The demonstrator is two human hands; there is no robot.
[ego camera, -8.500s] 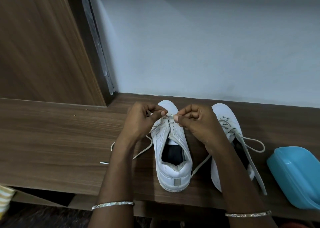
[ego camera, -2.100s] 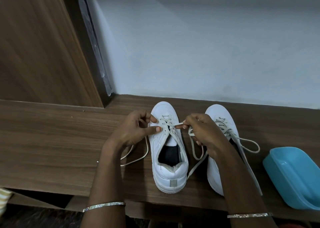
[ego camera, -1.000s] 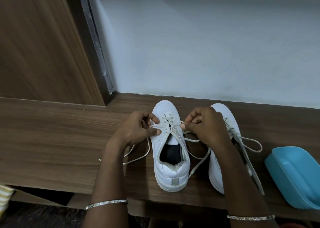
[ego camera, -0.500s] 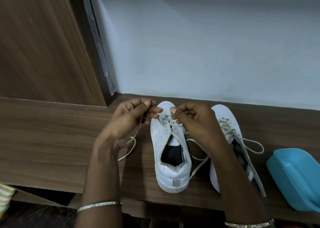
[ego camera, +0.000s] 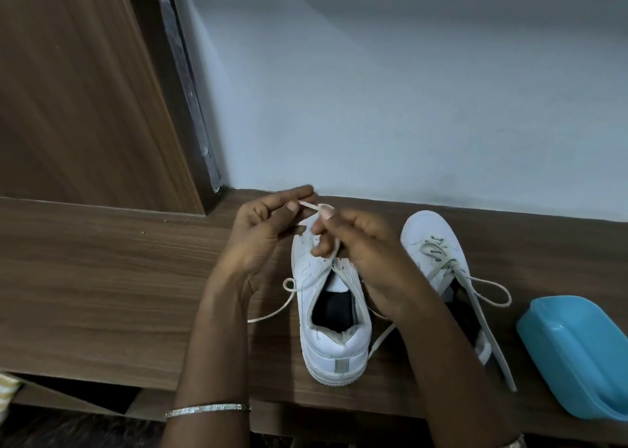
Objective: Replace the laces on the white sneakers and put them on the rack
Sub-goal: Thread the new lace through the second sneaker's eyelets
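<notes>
the left hand (ego camera: pixel 261 240) and right hand (ego camera: pixel 367 260) are both pinching the white lace (ego camera: pixel 310 206), holding it taut just above the toe of the left-hand sneaker (ego camera: pixel 334 342). that shoe is sitting on the wooden ledge (ego camera: pixel 102 277) beside its laced partner (ego camera: pixel 431 237). lacing is looking about midway. next, the pinched end is needing a careful feed into an open eyelet, then an even pull.

White sneakers (ego camera: pixel 334 349) stand side by side, laces (ego camera: pixel 272 313) loose.
</notes>
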